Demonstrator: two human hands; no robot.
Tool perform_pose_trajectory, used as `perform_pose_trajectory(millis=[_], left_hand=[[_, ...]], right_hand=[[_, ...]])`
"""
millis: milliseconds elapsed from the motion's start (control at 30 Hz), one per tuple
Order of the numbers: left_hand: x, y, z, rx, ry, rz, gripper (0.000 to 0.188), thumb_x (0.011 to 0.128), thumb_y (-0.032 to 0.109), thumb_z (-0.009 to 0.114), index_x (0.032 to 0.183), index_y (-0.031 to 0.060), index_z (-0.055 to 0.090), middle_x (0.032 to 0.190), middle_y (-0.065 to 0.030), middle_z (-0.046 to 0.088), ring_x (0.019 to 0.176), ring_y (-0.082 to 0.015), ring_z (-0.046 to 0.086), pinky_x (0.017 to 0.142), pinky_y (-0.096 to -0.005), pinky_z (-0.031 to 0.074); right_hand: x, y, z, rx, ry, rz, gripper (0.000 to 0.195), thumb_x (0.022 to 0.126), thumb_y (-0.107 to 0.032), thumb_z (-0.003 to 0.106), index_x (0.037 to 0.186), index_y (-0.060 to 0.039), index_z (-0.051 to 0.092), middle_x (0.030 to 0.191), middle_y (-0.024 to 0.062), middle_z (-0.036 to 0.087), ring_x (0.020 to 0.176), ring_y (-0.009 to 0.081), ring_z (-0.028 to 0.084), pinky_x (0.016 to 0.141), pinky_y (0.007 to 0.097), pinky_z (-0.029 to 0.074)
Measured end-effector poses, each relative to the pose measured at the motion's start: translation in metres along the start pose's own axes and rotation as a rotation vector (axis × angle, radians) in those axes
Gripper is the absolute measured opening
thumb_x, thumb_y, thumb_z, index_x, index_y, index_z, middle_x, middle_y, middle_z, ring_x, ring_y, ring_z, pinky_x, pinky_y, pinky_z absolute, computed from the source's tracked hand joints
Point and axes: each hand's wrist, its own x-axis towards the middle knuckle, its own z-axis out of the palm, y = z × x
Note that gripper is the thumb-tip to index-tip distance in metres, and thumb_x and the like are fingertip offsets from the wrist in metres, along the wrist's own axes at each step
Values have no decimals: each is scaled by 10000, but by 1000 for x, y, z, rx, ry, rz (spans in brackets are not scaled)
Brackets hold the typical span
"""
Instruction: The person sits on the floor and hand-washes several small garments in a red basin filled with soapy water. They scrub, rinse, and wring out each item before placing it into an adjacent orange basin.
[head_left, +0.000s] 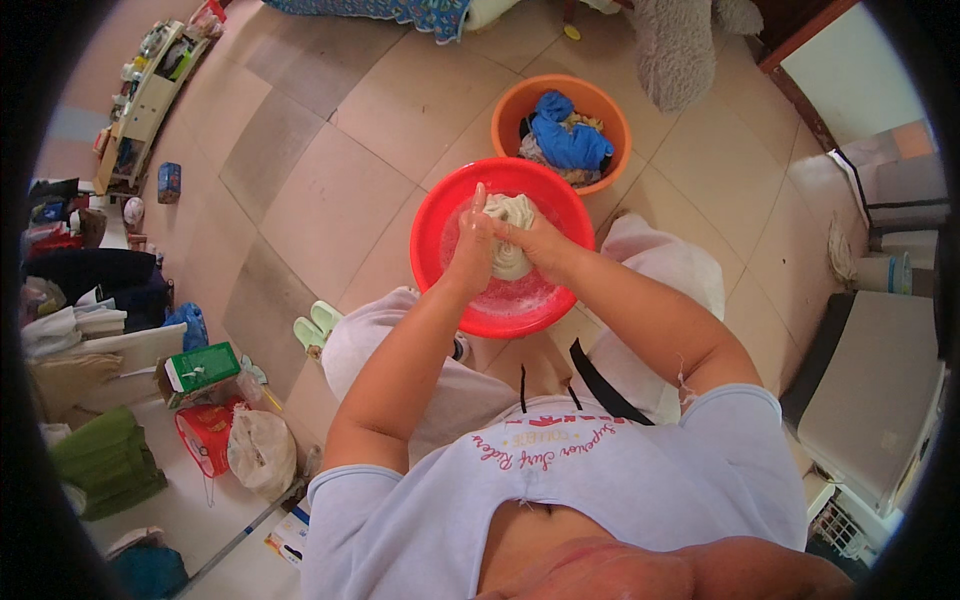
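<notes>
A red plastic basin (427, 255) with sudsy water stands on the floor between my knees. Over it, a bunched, twisted pale cream cloth (510, 259) is held between both hands. My left hand (474, 244) presses on the cloth's left side with its thumb or a finger pointing up. From the right, my right hand (541, 244) grips the same cloth, its fingers reaching across toward the left hand. Just beyond the basin stands an orange plastic basin (621, 124), holding a blue garment (574, 142) and other cloths. The fingers behind the cloth are partly hidden.
Green slippers (319, 324) lie on the tiled floor at left. A green box (202, 369), a red bag (204, 435) and a white plastic bag (261, 450) sit at lower left. A grey padded seat or case (870, 397) stands at right. Grey plush fabric (675, 56) hangs at the top.
</notes>
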Motion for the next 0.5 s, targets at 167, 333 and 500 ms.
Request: perform_pose_trajectory(millis=[167,333,500], left_hand=[[11,29,9,122,11,-232,766,939,548,358,1477,79,78,1453,-174,252,1295,-250,370,1064,-366,301],[-3,50,-1,-626,-166,-316,799,841,686,403,1397,117,326,1371,-82,440,1268,-268,423,989,-469,419],[-12,48,4,-784,-216,-427,758,719,329,759,1346,120,387,1288,-49,504,1203,-242,485,967,-412,451]], right_hand=[[3,-7,-1,-14,152,-41,267,830,-175,651,1058,-56,582,994,55,628,904,152,612,791,315,502],[12,-33,2,327,26,20,249,821,-123,618,1060,-63,580,1003,62,630,899,147,615,781,318,506],[18,-22,11,-36,103,-129,300,812,-203,638,1056,-43,566,1009,82,620,921,193,609,804,336,488]])
